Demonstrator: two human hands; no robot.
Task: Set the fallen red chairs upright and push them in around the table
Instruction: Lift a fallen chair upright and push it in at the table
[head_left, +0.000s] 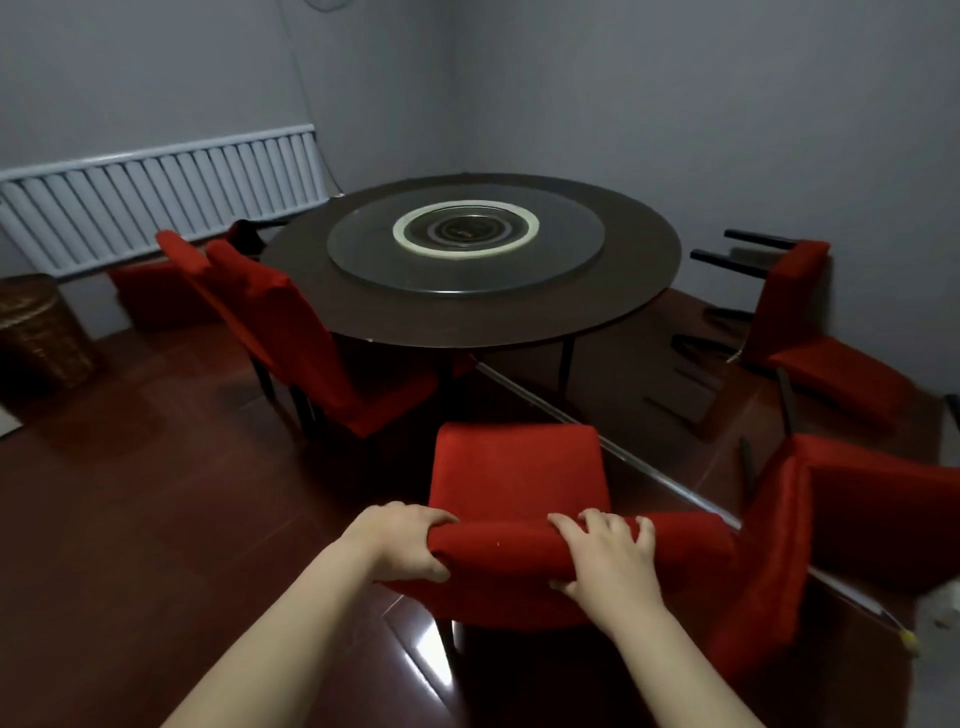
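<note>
An upright red chair stands just in front of me, a short way from the round dark table. My left hand and my right hand both grip the top of its backrest. Two more upright red chairs stand at the table's left side, the nearer pushed in. One red chair lies tipped over at the right with its black legs pointing sideways. Another red chair lies fallen at the lower right, next to my chair.
A glass turntable sits on the table. A white radiator runs along the left wall, with a wicker basket below it. A further red chair stands by the radiator. A metal strip crosses the glossy dark floor.
</note>
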